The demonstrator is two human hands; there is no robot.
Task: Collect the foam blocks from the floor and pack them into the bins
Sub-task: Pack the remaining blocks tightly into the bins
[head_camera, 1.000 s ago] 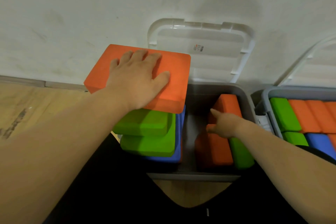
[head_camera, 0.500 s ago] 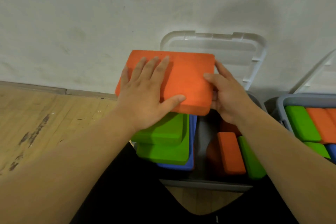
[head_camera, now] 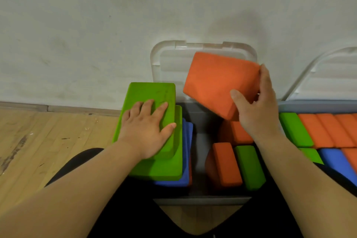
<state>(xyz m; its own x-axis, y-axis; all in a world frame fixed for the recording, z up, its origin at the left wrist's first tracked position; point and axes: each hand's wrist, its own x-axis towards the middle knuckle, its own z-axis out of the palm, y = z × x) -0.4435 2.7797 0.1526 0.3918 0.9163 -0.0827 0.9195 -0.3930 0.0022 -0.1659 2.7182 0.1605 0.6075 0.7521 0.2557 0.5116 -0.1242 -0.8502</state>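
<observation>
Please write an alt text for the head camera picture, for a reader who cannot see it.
A person's right hand grips an orange foam block, tilted, above a grey bin holding orange and green blocks on edge. The left hand rests flat on a green block topping a stack at the bin's left side; a second bin at right holds more blocks.

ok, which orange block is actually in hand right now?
The tilted orange block above the grey bin, gripped by the right hand. The other orange blocks lie packed inside the bins.
</observation>
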